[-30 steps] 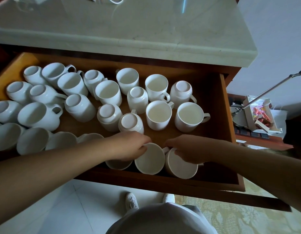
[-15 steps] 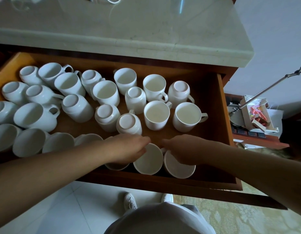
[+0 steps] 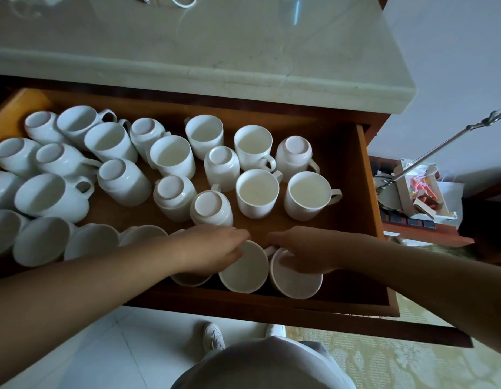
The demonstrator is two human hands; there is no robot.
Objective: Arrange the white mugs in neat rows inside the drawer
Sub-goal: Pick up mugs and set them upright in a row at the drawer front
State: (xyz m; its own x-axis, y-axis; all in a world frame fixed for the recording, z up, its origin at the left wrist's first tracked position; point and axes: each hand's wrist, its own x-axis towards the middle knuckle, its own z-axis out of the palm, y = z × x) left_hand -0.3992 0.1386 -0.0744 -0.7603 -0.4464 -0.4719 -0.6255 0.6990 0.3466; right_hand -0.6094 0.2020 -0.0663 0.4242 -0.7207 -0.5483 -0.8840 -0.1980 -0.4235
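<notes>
Two mugs lie mouths toward me at the drawer (image 3: 271, 303) front wall, each directly beneath one grip. My right grip (image 3: 302, 248) clasps the right mug (image 3: 295, 282); my left grip (image 3: 215, 248) rests on the centre mug (image 3: 243, 269) (clasp not discernible).

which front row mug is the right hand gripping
The rightmost front mug, closest to the right wall of the drawer; the right hand curls over its far rim.

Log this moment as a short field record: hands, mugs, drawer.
Left hand: grips front middle mug by its rim
Right hand: grips front right mug, thumb inside rim
Drawer: pulled open beneath pale countertop
Other mugs: scattered; some upright, some upside down, several tipped at left
Rows: not yet neat
</notes>
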